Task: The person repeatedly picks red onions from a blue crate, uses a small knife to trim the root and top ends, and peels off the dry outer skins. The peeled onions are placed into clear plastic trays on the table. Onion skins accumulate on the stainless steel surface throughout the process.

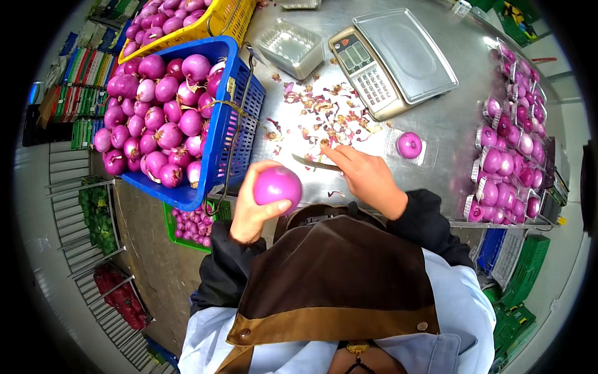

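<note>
In my left hand (257, 201) is a large, smooth purple onion (278, 187), held over the near edge of the steel table (448, 135). My right hand (366, 177) grips a knife whose curved blade (315, 162) points left towards the onion, apart from it; its handle is hidden in my fingers. Onion trimmings (327, 117) lie scattered just beyond my hands. To the right of my right hand, one onion (409, 145) sits in a clear plastic tray (430, 152). A blue plastic crate (226, 51) heaped with purple onions stands at my left.
A weighing scale (373, 84) with a metal pan stands at the back, beside stacked clear containers (292, 49). Packed trays of onions (507, 163) line the table's right side. A yellow crate (205, 23) of onions is at the upper left, a green crate (187, 241) below the blue one.
</note>
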The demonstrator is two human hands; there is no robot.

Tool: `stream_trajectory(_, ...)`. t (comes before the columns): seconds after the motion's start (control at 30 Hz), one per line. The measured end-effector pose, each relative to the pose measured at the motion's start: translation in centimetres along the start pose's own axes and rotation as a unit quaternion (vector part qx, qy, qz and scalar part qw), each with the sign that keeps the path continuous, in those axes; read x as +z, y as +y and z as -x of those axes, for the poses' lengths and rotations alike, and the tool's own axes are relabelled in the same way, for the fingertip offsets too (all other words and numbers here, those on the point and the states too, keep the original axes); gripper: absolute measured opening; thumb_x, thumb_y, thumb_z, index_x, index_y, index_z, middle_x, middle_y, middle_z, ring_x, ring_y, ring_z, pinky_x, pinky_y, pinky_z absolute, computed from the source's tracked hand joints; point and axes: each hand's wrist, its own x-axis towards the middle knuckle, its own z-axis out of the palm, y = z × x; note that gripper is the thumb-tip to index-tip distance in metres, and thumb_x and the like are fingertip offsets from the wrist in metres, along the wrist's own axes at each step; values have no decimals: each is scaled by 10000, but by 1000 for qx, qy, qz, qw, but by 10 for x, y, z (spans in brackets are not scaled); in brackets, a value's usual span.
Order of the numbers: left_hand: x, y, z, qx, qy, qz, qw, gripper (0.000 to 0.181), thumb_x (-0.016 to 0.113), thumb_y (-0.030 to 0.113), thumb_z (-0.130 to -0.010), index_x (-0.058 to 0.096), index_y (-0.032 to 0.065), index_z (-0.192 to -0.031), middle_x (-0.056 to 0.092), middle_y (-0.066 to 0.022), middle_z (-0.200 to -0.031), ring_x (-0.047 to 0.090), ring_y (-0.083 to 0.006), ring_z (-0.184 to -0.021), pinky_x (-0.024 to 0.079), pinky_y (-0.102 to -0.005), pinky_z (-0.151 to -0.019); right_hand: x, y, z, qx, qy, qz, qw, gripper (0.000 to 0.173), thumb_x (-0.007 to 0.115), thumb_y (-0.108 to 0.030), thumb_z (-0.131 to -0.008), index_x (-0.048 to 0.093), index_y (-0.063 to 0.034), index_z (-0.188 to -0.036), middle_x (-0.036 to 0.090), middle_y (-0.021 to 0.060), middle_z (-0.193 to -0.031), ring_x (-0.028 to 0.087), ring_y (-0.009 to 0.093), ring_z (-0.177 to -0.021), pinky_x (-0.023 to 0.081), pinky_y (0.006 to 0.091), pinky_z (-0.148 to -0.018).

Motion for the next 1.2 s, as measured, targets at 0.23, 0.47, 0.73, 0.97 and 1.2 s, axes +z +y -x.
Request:
stream_trajectory(0.23,16,-21,-14,-63,-34,422,904,763,605,565,-944,377,71,-1479,510,-128,-1415,485,-248,-1331,398,-446,-1123,3,-45,-18,48,110,-293,949,512,842,-202,-773,648,-45,-1220,634,100,-951,681,231,-797,546,327,-699)
stream_trajectory(0.47,31,-9,-10,-171,-79,277,942,751,700,256,-885,303,133,-1510,476,-135,-1407,537,-276,-1259,510,-423,-979,2,-9,-5,77,147,-249,954,199,720,-60,-854,678,-13,-1043,650,90,-908,666,208,-740,510,314,-597)
stream_trajectory(0.73,41,-5,-17,-109,-57,221,967,748,709,116,-842,326,79,-1483,516,-131,-1342,555,-263,-1218,491,-424,-1013,-9,7,21,-10,77,88,993,422,620,-49,-799,617,-31,-1221,632,45,-1119,669,168,-786,540,293,-561)
stream_trajectory(0.97,51,-10,-13,-33,25,119,992,802,814,143,-710,399,56,-1390,514,-135,-1298,547,-251,-1201,462,-407,-1045,-2,12,27,51,14,70,996,467,580,-20,-824,591,-24,-1291,628,80,-1121,688,253,-838,571,343,-676)
stream_trajectory(1.2,46,-21,-35,74,115,-58,989,789,841,136,-756,380,73,-1393,487,-122,-1306,547,-253,-1184,500,-397,-997,-18,17,36,72,111,-234,963,537,748,-193,-856,553,0,-1318,594,180,-1294,653,354,-1051,545,385,-882)
